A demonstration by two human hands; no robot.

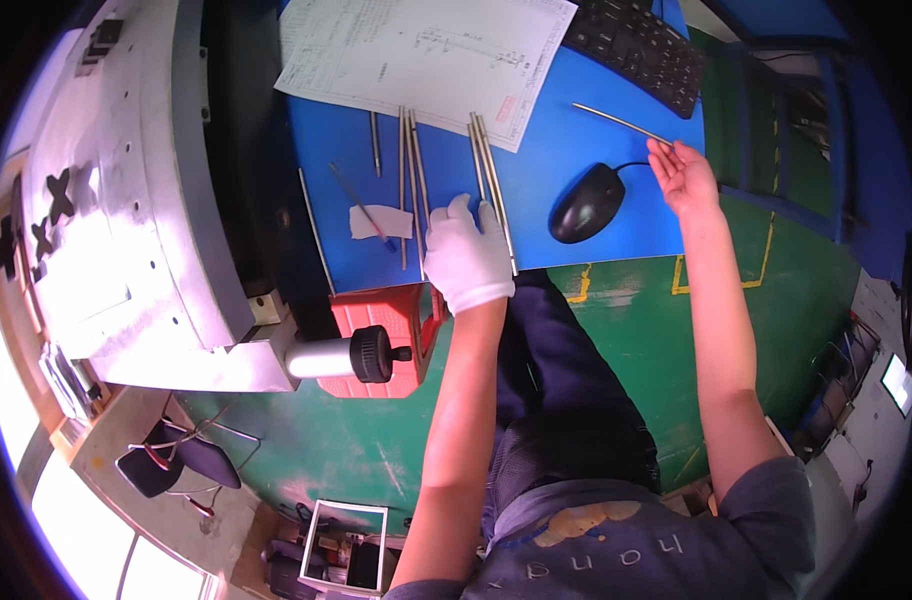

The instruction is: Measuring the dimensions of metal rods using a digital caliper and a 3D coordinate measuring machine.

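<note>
Machinery [156, 200] in pale metal occupies the left side of the workspace. A dark chair [156, 465] stands at the lower left. A black knob [373, 354] on a white cylinder projects from the machinery above a red plastic object [404, 378]. The blue bench [646, 220] extends across the upper centre; below it lies green floor [616, 340] with yellow marking [767, 250]. A lit screen [898, 384] is located at the far right.

Bench layout, left to right: a pen [348, 187] lies across a white paper scrap [360, 225]; the left rod group [403, 180] and the right rod group [494, 180] extend from a drawing sheet [416, 50] toward the near edge; a black mouse [586, 205] and a black keyboard [641, 50] are positioned to the right.

Left grip [468, 262]: white-gloved, palm down at the near edge of the bench, between the two rod groups and over part of the right one. The fingers are partly bent and slightly spread; whether they hold a rod cannot be determined.

Right grip [689, 182]: bare, palm turned upward, right of the mouse. The fingertips are closed narrowly on one end of a thin metal rod [616, 121]. The rod's free end points up and left, near the keyboard.
</note>
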